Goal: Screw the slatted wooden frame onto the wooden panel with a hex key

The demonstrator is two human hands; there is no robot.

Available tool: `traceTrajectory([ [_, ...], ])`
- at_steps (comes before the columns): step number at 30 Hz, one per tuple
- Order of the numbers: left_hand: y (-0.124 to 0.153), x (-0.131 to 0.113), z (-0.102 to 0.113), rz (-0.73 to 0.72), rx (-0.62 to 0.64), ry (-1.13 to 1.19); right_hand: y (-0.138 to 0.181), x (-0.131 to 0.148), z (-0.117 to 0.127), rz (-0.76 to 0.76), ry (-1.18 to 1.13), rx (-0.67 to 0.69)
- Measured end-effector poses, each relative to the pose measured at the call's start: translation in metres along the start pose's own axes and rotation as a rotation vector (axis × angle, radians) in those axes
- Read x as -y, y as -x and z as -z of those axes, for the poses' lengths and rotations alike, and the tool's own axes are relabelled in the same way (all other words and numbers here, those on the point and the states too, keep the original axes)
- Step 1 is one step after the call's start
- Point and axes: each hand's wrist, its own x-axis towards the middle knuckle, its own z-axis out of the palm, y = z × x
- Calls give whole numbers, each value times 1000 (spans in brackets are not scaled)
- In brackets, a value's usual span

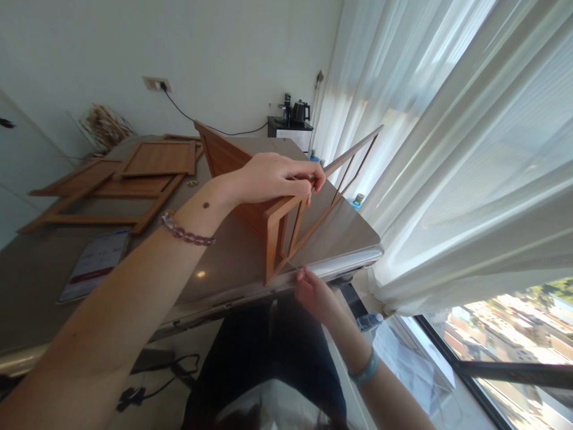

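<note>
Two hands at work: both on one wooden frame at the near table edge.
Table (pixel 54 280): large, brown-grey top, tilted in the head view; curtain (pixel 447 149) and window to the right.
Loose wooden parts (pixel 134 173): several flat panels and rails lying on the far left of the table, well apart from the hands, not yet joined to anything.
Wooden frame (pixel 250 191): a solid panel joined to a slatted side, standing on edge near the table's front rim; appears partly assembled.
Leaflet (pixel 94 263): printed sheet lying flat on the table, left of the frame.
Left hand (pixel 273 176): beaded bracelet at the wrist, fingers closed over the frame's top rail, steadying it.
Right hand (pixel 313 295): below the table edge, fingertips pinched at the frame's lower corner; what they pinch is too small to tell.
Progress: judged about midway, one unit up, the flat pieces left.
</note>
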Motion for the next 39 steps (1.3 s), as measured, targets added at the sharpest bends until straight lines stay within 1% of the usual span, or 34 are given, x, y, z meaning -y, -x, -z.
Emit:
traceTrajectory([
  [3,0,1,0,-19,7,12,1,-1,0,-89,-232,108],
  [7,0,1,0,-13,5,7,2,-2,-2,-177,-460,192],
  [10,0,0,0,-5,-1,5,1,-1,-6,-223,-552,222],
  [14,0,-1,0,-4,3,9,2,0,-8,-218,-588,206],
  [19,1,-1,0,2,13,15,3,0,-7,-186,-459,147],
  [24,1,-2,1,4,10,15,0,-6,-4,-138,-174,31],
  [26,1,-2,1,1,11,16,0,-9,-4,-90,-28,-48],
  [29,2,-2,1,-3,10,20,5,-10,-1,28,189,-180],
  [32,2,-2,0,-6,3,17,10,-7,2,133,338,-274],
  [35,2,-2,0,-6,0,15,12,-3,3,171,404,-288],
  [39,1,-2,0,-2,3,12,7,-2,0,132,363,-186],
])
